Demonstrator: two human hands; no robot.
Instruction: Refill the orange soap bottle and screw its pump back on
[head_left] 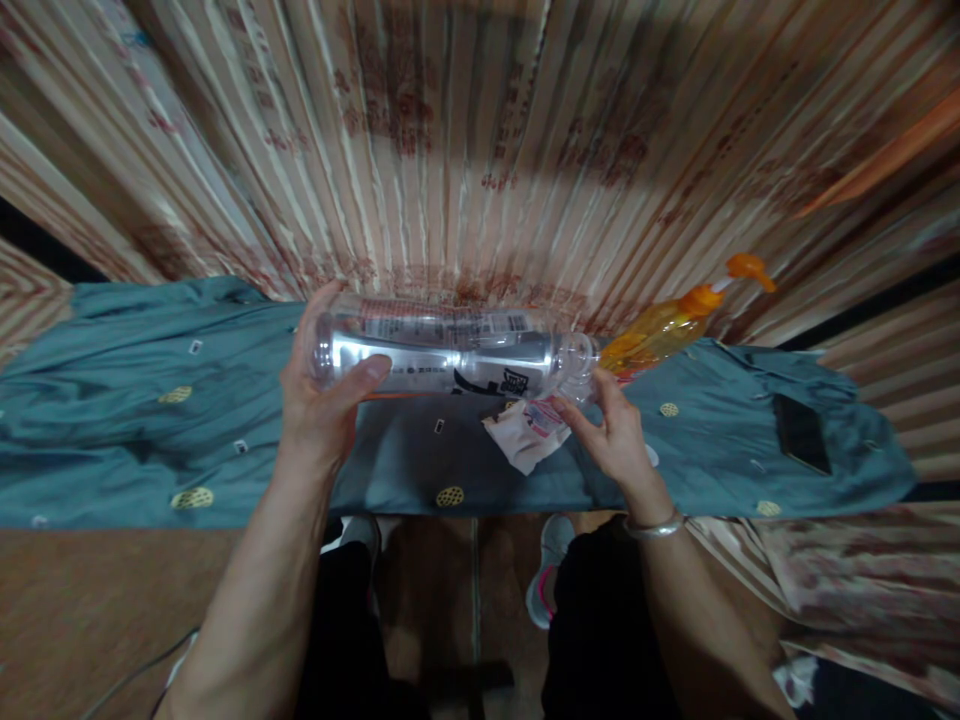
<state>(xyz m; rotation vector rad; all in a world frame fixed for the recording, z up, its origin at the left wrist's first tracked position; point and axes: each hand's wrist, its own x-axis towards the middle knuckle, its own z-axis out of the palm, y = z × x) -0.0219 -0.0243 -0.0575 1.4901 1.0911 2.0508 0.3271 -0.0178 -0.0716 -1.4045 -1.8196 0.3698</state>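
Observation:
A large clear plastic bottle (427,350) with a printed label lies sideways in the air between my hands. My left hand (326,390) is wrapped round its base, thumb along the near side. At the bottle's neck, on the right, my right hand (611,430) has its fingers closed on the neck end. Below the neck, beside my right fingertips, is a crumpled white packet (529,435) with pink print; whether the fingers hold it I cannot tell. Just beyond my right hand stands a yellow pump bottle (656,335) with an orange top, its lower part partly hidden.
A green patterned cloth (150,430) covers the narrow table. A dark phone (801,433) lies on it at the right. Pleated, patterned curtains (465,150) hang right behind the table. My legs and shoes are below its front edge.

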